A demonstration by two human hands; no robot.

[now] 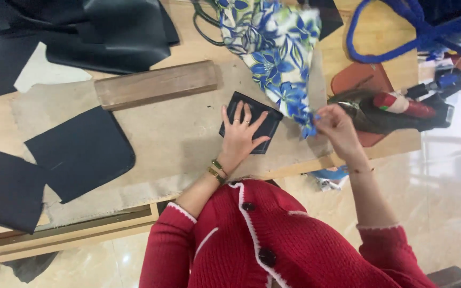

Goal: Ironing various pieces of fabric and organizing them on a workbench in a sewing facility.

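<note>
My left hand [239, 136] lies flat with fingers spread on a small dark square leather piece [265, 111] on the beige work mat [172, 144]. My right hand [336, 126] pinches the lower corner of a blue, green and white floral cloth [273, 50], which hangs from the table's far side down to that hand. Both sleeves are red knit with white trim, and gold bracelets circle the left wrist.
A wooden block [156, 84] lies left of the leather piece. Dark leather panels [81, 152] cover the left side and black material [108, 32] the far left. At right lie a brown leather piece [359, 79], a blue rope handle [385, 32] and a red-and-black tool [401, 106].
</note>
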